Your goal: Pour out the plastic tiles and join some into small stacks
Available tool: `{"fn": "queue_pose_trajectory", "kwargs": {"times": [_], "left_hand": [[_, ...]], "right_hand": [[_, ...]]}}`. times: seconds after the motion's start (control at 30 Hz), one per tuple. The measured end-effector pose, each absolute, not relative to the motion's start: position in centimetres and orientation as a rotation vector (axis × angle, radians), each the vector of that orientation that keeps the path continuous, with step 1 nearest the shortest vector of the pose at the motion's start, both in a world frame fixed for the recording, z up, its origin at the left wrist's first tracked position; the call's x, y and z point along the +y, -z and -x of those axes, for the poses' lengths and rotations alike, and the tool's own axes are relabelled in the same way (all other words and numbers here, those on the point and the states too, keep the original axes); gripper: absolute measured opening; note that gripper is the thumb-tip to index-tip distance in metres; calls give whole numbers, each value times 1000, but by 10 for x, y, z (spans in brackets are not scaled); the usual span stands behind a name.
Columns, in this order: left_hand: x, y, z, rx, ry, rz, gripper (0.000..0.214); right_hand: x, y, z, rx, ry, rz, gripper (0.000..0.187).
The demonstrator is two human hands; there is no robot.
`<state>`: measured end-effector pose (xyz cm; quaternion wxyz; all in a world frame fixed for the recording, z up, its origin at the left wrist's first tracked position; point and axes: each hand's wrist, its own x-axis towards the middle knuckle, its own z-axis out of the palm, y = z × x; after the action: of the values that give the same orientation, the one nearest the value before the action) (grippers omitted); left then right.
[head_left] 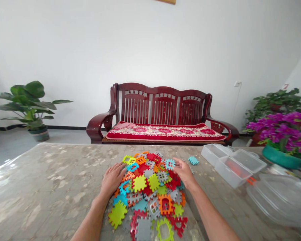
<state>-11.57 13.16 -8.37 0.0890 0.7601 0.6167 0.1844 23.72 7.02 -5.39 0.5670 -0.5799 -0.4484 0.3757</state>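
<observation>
A heap of toothed plastic puzzle tiles [139, 183] in lime, red, orange, blue and grey covers the middle of the table. My left hand [113, 178] lies against the heap's left side, palm down, its fingers stretched out and holding nothing. At the far right of the heap, my right hand [184, 171] pinches the edge of a light blue tile with a window cut-out [170, 164]. Just beyond that hand, a single blue toothed tile [193, 160] lies apart from the heap. Nearest me are a plain grey tile [143, 229] and a lime tile with a round hole [165, 230].
To the right stand a clear divided plastic box [233, 165] with orange-red pieces inside and clear lids [281, 197]. Purple flowers in a teal pot [283, 156] sit behind them. Across the patterned table [52, 187] is a dark red wooden bench [163, 103].
</observation>
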Motion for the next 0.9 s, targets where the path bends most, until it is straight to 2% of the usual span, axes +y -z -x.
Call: {"fn": "queue_pose_trajectory", "kwargs": {"times": [0.33, 0.73, 0.9], "left_hand": [[132, 82, 118, 1814, -601, -2262, 45], [134, 84, 120, 1803, -639, -2301, 45], [133, 84, 119, 1811, -632, -2291, 44]], "right_hand": [[64, 53, -235, -1330, -773, 1532, 50], [86, 86, -369, -816, -215, 1657, 56], [90, 97, -382, -814, -149, 1709, 53]]}}
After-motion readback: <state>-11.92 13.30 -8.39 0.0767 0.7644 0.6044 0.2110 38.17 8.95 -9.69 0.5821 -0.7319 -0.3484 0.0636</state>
